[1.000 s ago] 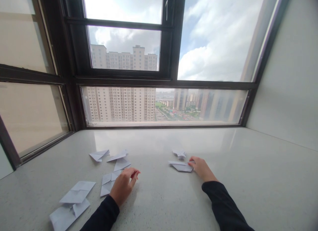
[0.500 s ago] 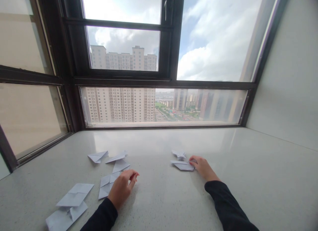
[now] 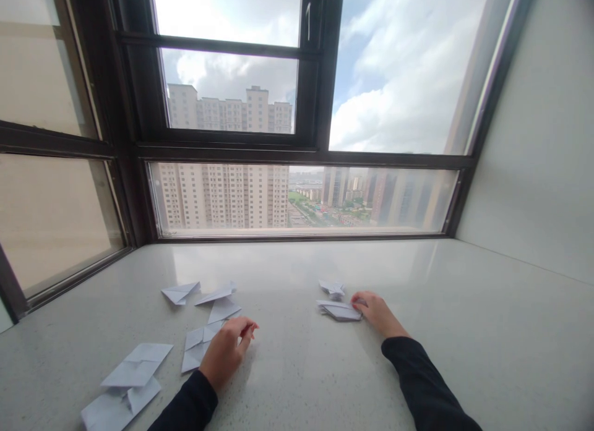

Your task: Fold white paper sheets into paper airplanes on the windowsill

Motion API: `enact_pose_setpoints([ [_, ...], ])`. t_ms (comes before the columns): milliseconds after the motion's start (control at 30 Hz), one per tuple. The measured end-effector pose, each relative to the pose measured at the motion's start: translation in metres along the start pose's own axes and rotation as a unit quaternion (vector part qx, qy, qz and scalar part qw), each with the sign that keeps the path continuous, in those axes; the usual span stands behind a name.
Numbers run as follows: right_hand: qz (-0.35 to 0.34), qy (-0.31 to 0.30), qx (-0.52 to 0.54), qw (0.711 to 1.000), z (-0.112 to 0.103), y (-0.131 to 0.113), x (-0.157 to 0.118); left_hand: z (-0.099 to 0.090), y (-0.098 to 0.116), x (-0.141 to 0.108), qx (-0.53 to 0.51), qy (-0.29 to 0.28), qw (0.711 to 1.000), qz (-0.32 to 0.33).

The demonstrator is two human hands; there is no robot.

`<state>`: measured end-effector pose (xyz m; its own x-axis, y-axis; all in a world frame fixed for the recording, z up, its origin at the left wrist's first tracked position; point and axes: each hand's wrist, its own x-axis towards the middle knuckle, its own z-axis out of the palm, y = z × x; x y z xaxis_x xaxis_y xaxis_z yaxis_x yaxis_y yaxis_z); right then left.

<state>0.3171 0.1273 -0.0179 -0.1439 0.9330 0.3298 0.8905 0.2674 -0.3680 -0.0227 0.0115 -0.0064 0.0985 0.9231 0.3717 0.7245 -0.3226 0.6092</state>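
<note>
My right hand (image 3: pixel 377 313) pinches the right end of a long folded paper (image 3: pixel 341 311) lying on the white sill. Just behind that paper sits a smaller folded paper piece (image 3: pixel 332 287). My left hand (image 3: pixel 228 349) hovers at or rests on the sill, fingers curled in toward the thumb, with nothing visible in them. It partly covers a squarish folded paper (image 3: pixel 193 347). Beyond it are another folded sheet (image 3: pixel 223 309) and a narrow pointed one (image 3: pixel 216 293).
A pointed folded paper (image 3: pixel 180 292) lies farther left. Nearer to me, two larger folded papers (image 3: pixel 138 364) overlap at the lower left. Dark-framed windows (image 3: pixel 306 154) border the sill (image 3: pixel 297 270) at the back and left; a pale wall (image 3: pixel 533 171) stands on the right.
The view has shifted very slightly. Both hands and the papers hold almost the same places, with my right hand still pinching the long folded paper.
</note>
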Motion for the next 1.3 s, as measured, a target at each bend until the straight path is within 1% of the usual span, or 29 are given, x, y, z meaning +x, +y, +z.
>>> enact_pose_setpoints([
  [300,0.001,0.013,0.015,1.0,0.0036,0.0042,-0.0013,0.0009,-0.0017,0.0008,0.003,0.0,1.0,-0.002],
  [633,0.0,0.045,0.029,0.999,0.0042,0.0076,-0.0011,0.0009,0.0003,0.0004,0.015,0.002,1.0,0.001],
  [1033,-0.026,0.057,0.047,0.997,0.0052,0.0059,0.0008,0.0016,-0.0021,0.0008,0.008,0.0,1.0,0.0],
  [1300,-0.038,0.095,0.063,0.993,0.0093,0.0084,0.0017,0.0008,-0.001,0.0006,0.011,-0.003,1.0,0.0],
])
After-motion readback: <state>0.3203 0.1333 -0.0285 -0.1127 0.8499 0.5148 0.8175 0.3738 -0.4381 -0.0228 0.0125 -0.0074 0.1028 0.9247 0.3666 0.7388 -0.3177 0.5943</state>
